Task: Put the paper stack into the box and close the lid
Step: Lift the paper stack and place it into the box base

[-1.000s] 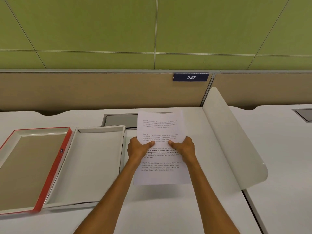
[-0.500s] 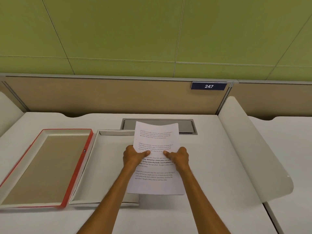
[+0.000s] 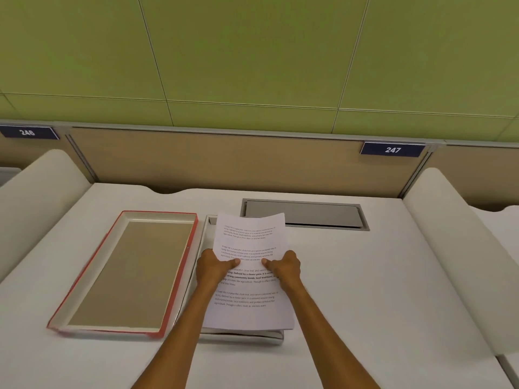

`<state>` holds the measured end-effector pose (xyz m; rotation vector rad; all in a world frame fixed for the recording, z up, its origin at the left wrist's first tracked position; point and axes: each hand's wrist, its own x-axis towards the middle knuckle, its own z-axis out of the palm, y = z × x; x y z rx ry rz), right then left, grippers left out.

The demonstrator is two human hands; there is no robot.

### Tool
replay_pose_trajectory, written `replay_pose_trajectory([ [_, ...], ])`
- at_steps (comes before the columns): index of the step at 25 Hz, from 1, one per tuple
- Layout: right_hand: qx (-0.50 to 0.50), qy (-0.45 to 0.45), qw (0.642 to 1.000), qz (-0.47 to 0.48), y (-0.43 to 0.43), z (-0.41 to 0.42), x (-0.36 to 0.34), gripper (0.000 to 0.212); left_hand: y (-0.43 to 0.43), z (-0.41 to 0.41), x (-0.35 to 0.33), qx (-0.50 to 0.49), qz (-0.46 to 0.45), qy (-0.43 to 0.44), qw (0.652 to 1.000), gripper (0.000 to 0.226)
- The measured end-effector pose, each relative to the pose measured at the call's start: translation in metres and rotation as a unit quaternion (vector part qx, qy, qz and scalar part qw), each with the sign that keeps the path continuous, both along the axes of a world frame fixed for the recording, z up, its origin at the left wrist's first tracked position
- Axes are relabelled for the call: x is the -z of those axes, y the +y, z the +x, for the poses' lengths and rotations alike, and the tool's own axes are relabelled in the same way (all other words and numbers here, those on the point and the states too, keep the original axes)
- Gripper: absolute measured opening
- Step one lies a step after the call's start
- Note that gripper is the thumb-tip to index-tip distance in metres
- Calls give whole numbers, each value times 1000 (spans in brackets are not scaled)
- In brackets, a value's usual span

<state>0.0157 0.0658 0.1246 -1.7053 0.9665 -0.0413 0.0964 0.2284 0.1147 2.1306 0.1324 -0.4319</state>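
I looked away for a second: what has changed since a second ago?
Both hands, left hand and right hand, carried the paper stack leftward from beside the white box to above it. Grip unchanged. The red-edged lid still lies open-side up left of the box.

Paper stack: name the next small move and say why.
Probably lower the paper stack straight down into the white box. Both the left hand and the right hand hold it over the box, which it mostly covers, and the red-edged lid lies open alongside.
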Motion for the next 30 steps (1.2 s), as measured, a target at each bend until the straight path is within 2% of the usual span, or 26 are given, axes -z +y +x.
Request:
replay_pose_trajectory([
  [12,-2,18,1000,-11,31,40,31,33,25,43,34,11,-17,7,1000,41],
  [15,0,24,999,-21,34,45,40,40,25,49,44,12,-13,18,1000,42],
  [21,-3,45,997,-57,39,55,61,33,23,57,60,11,-6,16,1000,43],
  [30,-6,78,994,-73,34,64,75,45,20,60,71,9,-20,29,999,40],
])
